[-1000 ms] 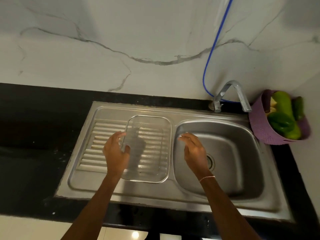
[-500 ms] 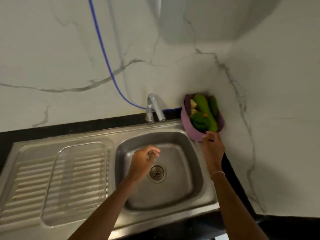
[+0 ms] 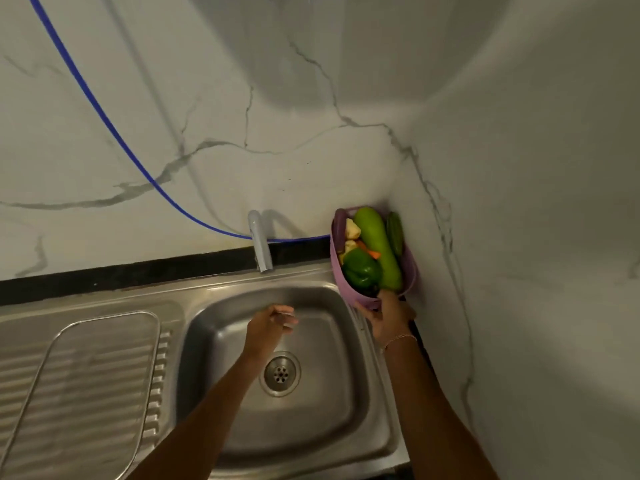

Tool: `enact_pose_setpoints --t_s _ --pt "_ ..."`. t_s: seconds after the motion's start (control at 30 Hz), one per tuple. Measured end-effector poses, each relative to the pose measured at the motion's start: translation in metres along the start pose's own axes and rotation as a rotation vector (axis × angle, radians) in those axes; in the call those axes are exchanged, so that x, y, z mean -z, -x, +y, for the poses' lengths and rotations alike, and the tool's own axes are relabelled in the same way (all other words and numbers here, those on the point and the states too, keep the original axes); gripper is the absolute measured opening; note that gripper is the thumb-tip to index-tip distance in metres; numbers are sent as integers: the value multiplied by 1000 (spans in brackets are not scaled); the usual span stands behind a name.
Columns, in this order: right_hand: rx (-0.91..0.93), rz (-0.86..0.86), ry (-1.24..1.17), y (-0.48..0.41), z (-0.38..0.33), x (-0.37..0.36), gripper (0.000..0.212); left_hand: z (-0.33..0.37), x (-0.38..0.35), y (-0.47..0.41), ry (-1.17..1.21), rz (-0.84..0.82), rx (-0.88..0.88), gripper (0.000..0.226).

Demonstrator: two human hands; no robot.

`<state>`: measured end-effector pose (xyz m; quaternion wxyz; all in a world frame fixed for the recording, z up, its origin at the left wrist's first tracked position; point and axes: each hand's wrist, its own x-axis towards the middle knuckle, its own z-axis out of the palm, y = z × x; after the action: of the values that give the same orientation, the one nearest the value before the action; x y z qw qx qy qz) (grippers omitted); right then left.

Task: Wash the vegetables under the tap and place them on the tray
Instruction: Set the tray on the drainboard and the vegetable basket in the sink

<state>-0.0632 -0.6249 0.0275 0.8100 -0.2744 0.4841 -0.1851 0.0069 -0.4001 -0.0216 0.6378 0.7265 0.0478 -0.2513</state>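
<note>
Gripping the near end of a lilac plastic basket (image 3: 349,295) with the right hand (image 3: 389,318), in the corner right of the tap (image 3: 259,245). Carried inside a smooth pale-green gourd (image 3: 379,244), long axis running from near rim toward the wall, beside a glossy bell pepper (image 3: 362,271). Hung the left hand (image 3: 268,323) over the steel sink (image 3: 311,427), loosely curled, holding nothing. Saw the clear rounded-rectangular tray (image 3: 86,375) flat on the ribbed drainboard (image 3: 14,372).
</note>
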Motion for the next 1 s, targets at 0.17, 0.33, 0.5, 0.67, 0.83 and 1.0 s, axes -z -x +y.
enact_pose_setpoints --t_s 0.17,0.33,0.5,0.67,0.83,1.0 --pt "-33 -68 103 -16 -10 3 65 -1 -4 10 -121 31 12 35" --pt "-29 -104 109 -12 -9 9 71 -2 -2 12 -151 -1 36 31" --pt "-31 -176 103 8 2 40 69 12 -3 9 -142 -35 49 19" --pt "-57 -230 152 36 17 79 64 31 -1 7 -50 -20 37 29" --pt "-185 -228 288 53 36 105 56 41 17 2 2 -27 103 40" --pt "-237 -280 484 63 46 99 50 34 48 17 3 28 76 33"
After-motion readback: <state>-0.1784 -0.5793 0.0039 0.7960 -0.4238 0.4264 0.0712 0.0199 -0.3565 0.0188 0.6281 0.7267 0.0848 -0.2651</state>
